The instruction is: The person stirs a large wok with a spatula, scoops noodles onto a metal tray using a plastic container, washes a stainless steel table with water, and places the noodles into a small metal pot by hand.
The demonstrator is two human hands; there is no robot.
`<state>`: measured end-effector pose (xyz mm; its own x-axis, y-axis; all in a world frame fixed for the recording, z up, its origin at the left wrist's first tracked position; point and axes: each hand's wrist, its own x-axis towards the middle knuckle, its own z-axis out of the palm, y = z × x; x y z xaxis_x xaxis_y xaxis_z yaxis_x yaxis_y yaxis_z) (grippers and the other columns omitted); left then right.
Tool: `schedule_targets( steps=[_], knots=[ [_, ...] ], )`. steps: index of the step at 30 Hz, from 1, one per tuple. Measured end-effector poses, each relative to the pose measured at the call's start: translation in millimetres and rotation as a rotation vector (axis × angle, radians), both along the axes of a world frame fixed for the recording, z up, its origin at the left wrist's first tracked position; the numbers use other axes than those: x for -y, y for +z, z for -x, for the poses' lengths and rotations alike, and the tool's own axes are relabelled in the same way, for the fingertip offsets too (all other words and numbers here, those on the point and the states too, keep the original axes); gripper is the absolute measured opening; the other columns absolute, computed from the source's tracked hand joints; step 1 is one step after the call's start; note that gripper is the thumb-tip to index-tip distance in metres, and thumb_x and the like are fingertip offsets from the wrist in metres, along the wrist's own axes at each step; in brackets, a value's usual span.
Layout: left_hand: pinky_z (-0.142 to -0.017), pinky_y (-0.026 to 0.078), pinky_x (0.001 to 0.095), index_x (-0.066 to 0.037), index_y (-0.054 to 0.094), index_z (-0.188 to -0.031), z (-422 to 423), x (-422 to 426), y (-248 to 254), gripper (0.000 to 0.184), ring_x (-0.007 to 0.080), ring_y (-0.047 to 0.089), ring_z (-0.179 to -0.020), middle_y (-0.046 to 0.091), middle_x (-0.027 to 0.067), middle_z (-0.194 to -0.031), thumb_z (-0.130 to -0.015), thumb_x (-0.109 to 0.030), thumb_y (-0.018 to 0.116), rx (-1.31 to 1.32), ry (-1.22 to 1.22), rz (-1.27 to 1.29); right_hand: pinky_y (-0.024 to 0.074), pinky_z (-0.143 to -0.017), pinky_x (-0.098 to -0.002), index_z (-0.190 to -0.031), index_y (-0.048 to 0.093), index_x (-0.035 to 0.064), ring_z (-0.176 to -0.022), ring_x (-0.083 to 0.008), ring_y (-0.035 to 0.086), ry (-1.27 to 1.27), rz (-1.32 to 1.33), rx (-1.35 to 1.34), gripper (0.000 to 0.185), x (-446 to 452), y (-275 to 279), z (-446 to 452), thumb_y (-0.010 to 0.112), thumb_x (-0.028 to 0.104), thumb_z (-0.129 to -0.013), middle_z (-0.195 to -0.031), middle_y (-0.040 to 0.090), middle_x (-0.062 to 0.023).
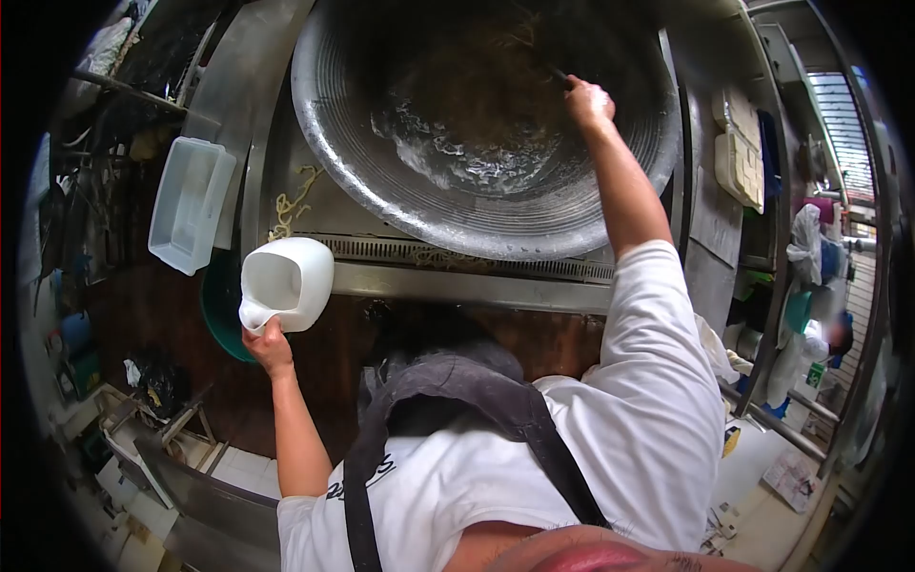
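My left hand [271,349] is closed on the handle of a white plastic jug [318,272] with a wide opening, held beside the front edge of the stove. My right hand [590,101] reaches over a very large metal wok [400,212] and grips the dark handle [560,75] of a utensil. The far end of that utensil is lost in the dark, hazy middle of the wok. Bubbling or swirling liquid [477,164] shows in the bowl. Some pale noodle strands [295,202] lie on the steel surface left of the wok.
A translucent plastic tub [193,250] stands at the left. Below it, a green round basin [221,319] is partly hidden by the jug. Along the stove front runs a slotted drain [381,249] with noodle scraps. Cream-coloured containers [739,157] sit at the right.
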<state>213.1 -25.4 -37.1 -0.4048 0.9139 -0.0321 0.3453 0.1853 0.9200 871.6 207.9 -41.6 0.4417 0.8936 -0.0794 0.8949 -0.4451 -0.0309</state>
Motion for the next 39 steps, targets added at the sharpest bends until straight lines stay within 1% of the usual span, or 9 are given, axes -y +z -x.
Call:
schedule_targets(
  steps=[7,8,14,17,23,26,29,35,39],
  knots=[
    [-0.063,0.046,0.0267,0.002,0.063,-0.106,-4,-11,-1,0.032,0.0144,0.059,-0.076,0.065,0.0035,-0.093,-0.076,-0.006,0.057,0.133,-0.023,-0.093,0.0514,-0.095,-0.0382,-0.127,0.066,0.0270,-0.110,-0.0261,0.065,-0.093,0.099,0.105,0.042,132,142,-32,0.069,0.039,-0.087,-0.119,0.069,-0.0072],
    [-0.084,0.051,0.0333,0.003,0.061,-0.115,2,-11,-2,0.042,0.0235,0.065,-0.093,0.068,0.0103,-0.103,-0.074,-0.006,0.057,0.170,-0.037,-0.006,0.0517,-0.094,-0.0376,-0.125,0.067,0.0272,-0.108,-0.0257,0.066,-0.128,0.144,0.098,0.041,152,161,-34,0.070,0.040,-0.086,-0.116,0.070,-0.0072],
    [-0.084,0.051,0.0336,0.004,0.061,-0.114,10,-18,3,0.040,0.0236,0.066,-0.094,0.068,0.0109,-0.104,-0.075,-0.008,0.059,0.175,-0.092,-0.004,0.0522,-0.088,-0.0364,-0.118,0.072,0.0192,-0.097,-0.0272,0.070,-0.065,0.286,-0.034,0.038,236,228,-34,0.076,0.027,-0.080,-0.104,0.073,-0.0122],
    [-0.083,0.051,0.0341,0.003,0.061,-0.114,14,-19,-2,0.041,0.0239,0.066,-0.093,0.068,0.0107,-0.104,-0.075,-0.008,0.059,0.146,-0.098,-0.009,0.0528,-0.087,-0.0357,-0.117,0.072,0.0175,-0.093,-0.0261,0.071,-0.073,0.319,-0.178,0.040,256,219,-13,0.078,0.017,-0.078,-0.103,0.073,-0.0129],
    [-0.083,0.051,0.0350,0.004,0.062,-0.112,17,-8,4,0.039,0.0257,0.067,-0.092,0.069,0.0121,-0.102,-0.075,-0.007,0.059,0.060,-0.061,0.002,0.0534,-0.086,-0.0449,-0.133,0.061,0.0276,-0.099,-0.0320,0.068,0.029,0.334,-0.151,0.046,237,101,98,0.064,0.027,-0.087,-0.105,0.072,-0.0118],
    [-0.082,0.052,0.0355,0.004,0.062,-0.110,11,-2,16,0.038,0.0264,0.067,-0.091,0.069,0.0126,-0.102,-0.075,-0.006,0.059,0.005,-0.029,-0.056,0.0512,-0.080,-0.0521,-0.109,0.061,0.0113,-0.089,-0.0403,0.067,0.069,0.175,-0.143,0.026,183,35,145,0.048,0.014,-0.086,-0.089,0.070,-0.0203],
    [-0.081,0.052,0.0361,0.004,0.063,-0.109,21,6,1,0.037,0.0275,0.067,-0.090,0.069,0.0126,-0.101,-0.074,-0.006,0.058,-0.016,-0.015,-0.052,0.0536,-0.082,-0.0521,-0.113,0.060,0.0071,-0.096,-0.0407,0.068,0.013,0.028,-0.104,0.029,90,-49,127,0.042,0.016,-0.092,-0.095,0.070,-0.0243],
    [-0.080,0.052,0.0366,0.003,0.063,-0.108,30,19,-8,0.035,0.0275,0.067,-0.089,0.069,0.0130,-0.099,-0.074,-0.006,0.059,-0.022,-0.006,-0.010,0.0531,-0.094,-0.0446,-0.116,0.069,0.0113,-0.115,-0.0354,0.063,-0.124,0.009,-0.040,0.033,-40,-18,73,0.049,0.021,-0.091,-0.119,0.068,-0.0177],
    [-0.081,0.051,0.0367,0.003,0.062,-0.108,28,16,-1,0.034,0.0275,0.067,-0.089,0.069,0.0133,-0.100,-0.075,-0.007,0.059,-0.020,-0.047,-0.086,0.0516,-0.096,-0.0435,-0.116,0.071,0.0117,-0.115,-0.0329,0.064,-0.117,0.010,-0.055,0.037,10,69,62,0.061,0.032,-0.087,-0.120,0.068,-0.0164]
  ],
)
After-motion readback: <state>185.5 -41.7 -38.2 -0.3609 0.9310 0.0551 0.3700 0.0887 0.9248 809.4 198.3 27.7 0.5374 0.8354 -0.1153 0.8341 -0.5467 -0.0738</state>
